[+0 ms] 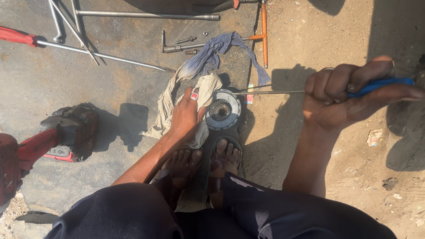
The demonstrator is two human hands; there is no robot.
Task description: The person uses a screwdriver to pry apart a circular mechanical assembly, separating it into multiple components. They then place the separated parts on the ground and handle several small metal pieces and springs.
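A round metal part (223,109) is steadied and probed.
It lies just beyond the left hand (186,117), pressed flat on a cloth (208,84); a screwdriver (310,90) is gripped in the clenched right hand (343,95), its tip to be levered carefully.

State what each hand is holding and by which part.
The right hand grips a screwdriver by its blue handle, the shaft reaching toward the round metal part. The left hand holds nothing; it presses on the cloth beside that part.
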